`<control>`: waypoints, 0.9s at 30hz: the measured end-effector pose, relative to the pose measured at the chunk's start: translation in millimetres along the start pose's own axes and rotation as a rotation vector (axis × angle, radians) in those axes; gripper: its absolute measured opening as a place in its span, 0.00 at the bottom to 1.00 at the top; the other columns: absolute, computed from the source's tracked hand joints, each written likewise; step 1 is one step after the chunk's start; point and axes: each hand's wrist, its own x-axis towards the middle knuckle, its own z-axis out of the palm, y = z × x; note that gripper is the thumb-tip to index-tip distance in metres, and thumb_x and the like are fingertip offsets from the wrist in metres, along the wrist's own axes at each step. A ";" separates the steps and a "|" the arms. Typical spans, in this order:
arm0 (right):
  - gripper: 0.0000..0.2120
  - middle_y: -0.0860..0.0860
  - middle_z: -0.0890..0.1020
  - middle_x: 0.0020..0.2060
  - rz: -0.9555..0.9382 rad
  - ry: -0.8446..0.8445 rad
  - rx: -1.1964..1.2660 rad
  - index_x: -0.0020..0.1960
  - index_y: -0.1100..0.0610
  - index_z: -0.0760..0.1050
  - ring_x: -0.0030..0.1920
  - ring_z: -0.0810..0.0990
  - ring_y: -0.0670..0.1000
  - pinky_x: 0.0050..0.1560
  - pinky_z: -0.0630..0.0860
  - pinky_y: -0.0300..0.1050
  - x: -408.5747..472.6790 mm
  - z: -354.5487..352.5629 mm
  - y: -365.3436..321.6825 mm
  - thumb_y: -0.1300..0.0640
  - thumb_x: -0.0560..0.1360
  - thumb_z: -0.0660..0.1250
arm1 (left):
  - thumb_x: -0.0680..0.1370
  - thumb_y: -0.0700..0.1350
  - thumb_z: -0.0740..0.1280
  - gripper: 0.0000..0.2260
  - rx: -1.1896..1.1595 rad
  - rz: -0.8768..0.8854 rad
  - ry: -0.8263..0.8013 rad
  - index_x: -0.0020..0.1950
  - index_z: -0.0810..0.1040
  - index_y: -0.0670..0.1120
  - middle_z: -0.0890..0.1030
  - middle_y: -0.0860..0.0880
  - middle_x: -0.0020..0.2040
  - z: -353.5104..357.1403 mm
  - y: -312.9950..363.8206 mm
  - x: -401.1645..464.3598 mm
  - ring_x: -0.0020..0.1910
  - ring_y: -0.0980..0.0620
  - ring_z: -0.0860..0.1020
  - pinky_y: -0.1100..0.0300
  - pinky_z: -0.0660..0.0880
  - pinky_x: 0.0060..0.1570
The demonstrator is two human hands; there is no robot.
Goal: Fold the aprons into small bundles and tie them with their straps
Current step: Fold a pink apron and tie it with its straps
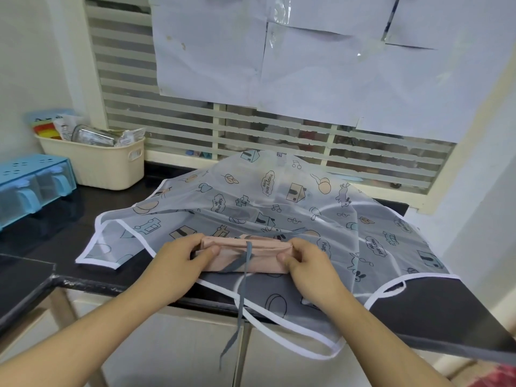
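Lying beneath bundle (245, 256), translucent apron (279, 196), basket (109, 166)

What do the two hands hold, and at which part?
Both grip the folded pink apron bundle: left hand at its left end, right hand at its right end.

1. Dark surface (55, 241) is carrying a translucent printed apron (279, 196), spreading over the front edge.
2. Cream basket (111, 166) is sitting back left.
3. Blue box (33, 185) is standing just beside it.
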 end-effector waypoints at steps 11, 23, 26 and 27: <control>0.12 0.47 0.79 0.36 0.175 0.096 -0.221 0.38 0.51 0.70 0.41 0.78 0.54 0.37 0.70 0.47 39.8 21.6 -6.5 0.49 0.79 0.66 | 0.86 0.52 0.60 0.12 0.430 -0.178 0.032 0.51 0.76 0.45 0.80 0.48 0.47 19.4 8.5 46.5 0.48 0.47 0.78 0.53 0.71 0.43; 0.16 0.46 0.75 0.60 0.120 0.029 -0.402 0.66 0.39 0.75 0.62 0.79 0.56 0.57 0.78 0.52 45.4 27.2 -7.6 0.45 0.79 0.61 | 0.82 0.49 0.64 0.11 0.630 0.387 0.035 0.62 0.78 0.48 0.78 0.51 0.58 53.8 7.3 47.2 0.58 0.47 0.77 0.52 0.73 0.57; 0.14 0.50 0.73 0.63 0.119 0.025 -0.473 0.66 0.43 0.72 0.61 0.78 0.59 0.52 0.74 0.53 46.5 30.9 -8.4 0.47 0.81 0.60 | 0.85 0.56 0.47 0.25 0.631 0.276 -0.077 0.73 0.73 0.48 0.77 0.52 0.67 63.6 -6.3 43.1 0.67 0.49 0.74 0.51 0.69 0.69; 0.14 0.51 0.72 0.64 0.117 0.029 -0.485 0.66 0.45 0.71 0.60 0.78 0.59 0.50 0.73 0.53 46.8 32.6 -8.9 0.47 0.81 0.60 | 0.84 0.57 0.45 0.28 0.655 0.260 -0.088 0.75 0.73 0.47 0.77 0.51 0.69 65.2 -9.3 43.5 0.69 0.49 0.74 0.50 0.66 0.73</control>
